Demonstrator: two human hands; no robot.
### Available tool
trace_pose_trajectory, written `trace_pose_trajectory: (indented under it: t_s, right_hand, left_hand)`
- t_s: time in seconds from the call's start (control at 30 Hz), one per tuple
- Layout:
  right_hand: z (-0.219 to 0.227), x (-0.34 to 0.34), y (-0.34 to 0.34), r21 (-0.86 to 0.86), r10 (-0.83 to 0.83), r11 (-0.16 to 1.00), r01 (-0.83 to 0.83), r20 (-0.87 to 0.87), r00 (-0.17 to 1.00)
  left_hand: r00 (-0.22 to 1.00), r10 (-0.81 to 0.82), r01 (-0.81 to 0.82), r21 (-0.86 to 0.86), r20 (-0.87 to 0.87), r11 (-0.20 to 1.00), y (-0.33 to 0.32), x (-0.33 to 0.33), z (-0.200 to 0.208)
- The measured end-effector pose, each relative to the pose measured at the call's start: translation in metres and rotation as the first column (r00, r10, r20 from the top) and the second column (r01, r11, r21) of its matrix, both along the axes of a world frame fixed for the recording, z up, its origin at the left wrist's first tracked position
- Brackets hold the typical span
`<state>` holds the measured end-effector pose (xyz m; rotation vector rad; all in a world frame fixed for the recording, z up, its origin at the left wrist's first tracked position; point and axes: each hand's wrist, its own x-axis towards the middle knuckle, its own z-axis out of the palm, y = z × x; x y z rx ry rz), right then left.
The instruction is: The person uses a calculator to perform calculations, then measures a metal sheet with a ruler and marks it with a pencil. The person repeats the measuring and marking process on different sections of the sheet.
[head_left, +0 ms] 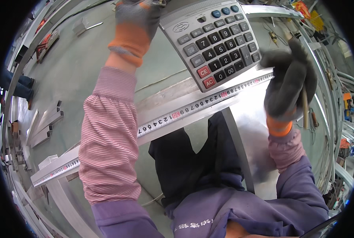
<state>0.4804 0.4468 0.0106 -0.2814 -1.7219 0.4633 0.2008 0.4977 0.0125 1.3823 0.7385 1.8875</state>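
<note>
My left hand [136, 27], in a grey and orange glove, is closed at the upper left edge of a silver desk calculator [220, 43]. The calculator is raised close to the camera, its upper end cut off by the frame. A tape measure's white blade [200, 104] lies along a long metal bar [153, 139], running under my left sleeve. My right hand [291, 81], in a dark grey glove with an orange cuff, is by the blade's right end. A thin tan stick like a pencil [305, 105] passes through its curled fingers.
A wide shiny metal piece [250, 135] joins the bar at right. Cut metal profiles [46, 129] lie on the floor at left. Another person's legs [20, 85] show at far left. Long metal lengths and tools crowd the right side [345, 158].
</note>
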Motion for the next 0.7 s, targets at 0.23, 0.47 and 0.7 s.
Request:
trace_pose_trajectory:
  t_s: [0.23, 0.47, 0.7]
  right_hand:
    - [-0.010, 0.020, 0.034, -0.441, 0.013, 0.898, -0.007, 0.011, 1.000]
    - [-0.009, 0.019, 0.026, -0.526, 0.078, 0.843, -0.111, -0.085, 0.993]
    - [-0.016, 0.021, 0.027, -0.527, 0.036, 0.849, -0.038, -0.014, 0.999]
  left_hand:
    - [0.979, -0.109, 0.081, 0.163, 0.173, 0.983, 0.023, -0.021, -0.024]
    - [0.996, -0.029, 0.027, 0.021, 0.089, 0.999, 0.010, -0.017, -0.014]
    - [0.998, 0.055, -0.054, -0.015, 0.035, 0.998, 0.010, -0.017, -0.017]
